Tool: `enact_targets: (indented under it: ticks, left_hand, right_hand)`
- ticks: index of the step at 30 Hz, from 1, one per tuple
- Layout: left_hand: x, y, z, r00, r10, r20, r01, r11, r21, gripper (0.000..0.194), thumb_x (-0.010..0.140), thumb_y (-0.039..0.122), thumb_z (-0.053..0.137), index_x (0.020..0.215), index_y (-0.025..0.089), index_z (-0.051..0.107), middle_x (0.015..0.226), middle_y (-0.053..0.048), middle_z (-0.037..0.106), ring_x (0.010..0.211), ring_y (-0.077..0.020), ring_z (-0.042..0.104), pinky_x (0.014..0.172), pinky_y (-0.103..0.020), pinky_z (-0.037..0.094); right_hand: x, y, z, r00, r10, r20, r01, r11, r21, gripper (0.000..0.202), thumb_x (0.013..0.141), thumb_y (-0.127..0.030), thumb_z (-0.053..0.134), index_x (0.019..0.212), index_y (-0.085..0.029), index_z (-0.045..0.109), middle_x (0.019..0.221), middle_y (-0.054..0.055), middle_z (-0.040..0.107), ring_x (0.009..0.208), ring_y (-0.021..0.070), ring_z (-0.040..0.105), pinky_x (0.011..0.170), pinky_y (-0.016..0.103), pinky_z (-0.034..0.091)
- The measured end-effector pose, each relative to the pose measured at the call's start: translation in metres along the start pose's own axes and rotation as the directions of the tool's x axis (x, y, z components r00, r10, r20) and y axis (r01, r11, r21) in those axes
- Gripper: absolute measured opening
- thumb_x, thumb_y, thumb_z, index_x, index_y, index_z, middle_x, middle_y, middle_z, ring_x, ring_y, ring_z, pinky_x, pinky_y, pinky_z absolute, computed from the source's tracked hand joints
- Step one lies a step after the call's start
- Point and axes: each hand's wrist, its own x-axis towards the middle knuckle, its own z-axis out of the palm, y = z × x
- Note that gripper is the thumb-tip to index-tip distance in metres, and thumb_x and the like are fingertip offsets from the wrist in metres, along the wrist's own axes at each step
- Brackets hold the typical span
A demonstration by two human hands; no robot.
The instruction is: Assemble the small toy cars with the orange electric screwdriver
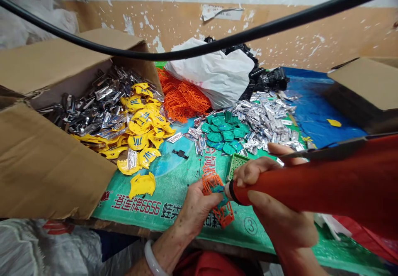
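My left hand [199, 203] grips an orange plastic frame [228, 218] low over the front of the table. Inside the frame sits a teal plastic piece [222, 199], partly hidden by my fingers. My right hand [270, 197] is wrapped round a red power screwdriver [298, 184] that reaches in from the right. Its tip meets the teal piece; any screw there is too small to see. Just beyond the tip stands a small green basket [236, 164]. A pile of teal pieces [222, 130] lies farther back.
At left, a cardboard box [46, 164] spills yellow parts [141, 122] and silver parts. Orange frames [183, 97], a white bag [214, 70] and silver plates [267, 118] fill the back. Another box [370, 85] stands right. A black cable [192, 54] crosses overhead.
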Motion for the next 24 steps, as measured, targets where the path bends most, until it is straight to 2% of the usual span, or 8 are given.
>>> enact_targets:
  ticks: [5, 14, 19, 21, 24]
  left_hand:
    - [0.000, 0.000, 0.001, 0.999, 0.027, 0.017, -0.027, 1.000, -0.011, 0.026, 0.061, 0.021, 0.075, 0.085, 0.015, 0.071, 0.070, -0.002, 0.067, 0.067, -0.0175, 0.060, 0.064, -0.026, 0.045]
    - [0.000, -0.003, -0.001, 0.999, -0.013, 0.047, 0.014, 1.000, -0.024, 0.028, 0.060, 0.023, 0.076, 0.086, 0.014, 0.070, 0.067, -0.001, 0.065, 0.060, -0.0149, 0.057, 0.057, -0.025, 0.045]
    - [0.000, 0.001, -0.003, 0.997, -0.010, 0.077, 0.011, 1.000, -0.008, 0.028, 0.059, 0.016, 0.072, 0.087, 0.014, 0.069, 0.070, 0.000, 0.065, 0.059, -0.0131, 0.055, 0.059, -0.025, 0.044]
    - [0.000, 0.002, -0.004, 0.998, -0.046, 0.039, 0.045, 0.999, 0.021, 0.033, 0.058, 0.016, 0.072, 0.091, 0.014, 0.069, 0.073, 0.000, 0.067, 0.062, -0.0142, 0.057, 0.061, -0.026, 0.045]
    - [-0.001, 0.001, -0.006, 0.998, -0.067, -0.001, 0.067, 0.997, 0.048, 0.034, 0.060, 0.017, 0.072, 0.094, 0.015, 0.070, 0.081, -0.002, 0.070, 0.073, -0.0167, 0.061, 0.069, -0.027, 0.046]
  right_hand:
    - [-0.001, 0.003, -0.001, 1.000, -0.017, 0.023, 0.018, 1.000, -0.021, 0.055, 0.072, -0.015, 0.068, 0.120, -0.034, 0.047, 0.075, -0.004, 0.059, 0.066, 0.0160, 0.058, 0.072, 0.039, 0.050]
    - [0.000, 0.012, -0.002, 0.994, -0.032, 0.105, 0.028, 0.999, 0.043, 0.052, 0.071, -0.011, 0.065, 0.116, -0.032, 0.049, 0.075, -0.004, 0.056, 0.064, 0.0145, 0.057, 0.064, 0.034, 0.050]
    - [0.009, -0.001, -0.006, 0.989, -0.030, 0.144, 0.017, 0.996, 0.089, 0.058, 0.069, -0.015, 0.069, 0.120, -0.034, 0.049, 0.073, -0.003, 0.058, 0.064, 0.0162, 0.058, 0.063, 0.036, 0.051]
    - [0.020, -0.009, -0.013, 0.997, -0.047, 0.067, 0.041, 0.996, 0.083, 0.062, 0.065, -0.015, 0.071, 0.120, -0.033, 0.050, 0.070, -0.004, 0.060, 0.062, 0.0164, 0.058, 0.059, 0.035, 0.051]
    - [0.041, -0.012, -0.029, 0.978, -0.122, -0.167, 0.120, 0.993, -0.022, 0.059, 0.058, -0.011, 0.073, 0.112, -0.029, 0.057, 0.067, -0.005, 0.061, 0.057, 0.0153, 0.057, 0.055, 0.032, 0.050]
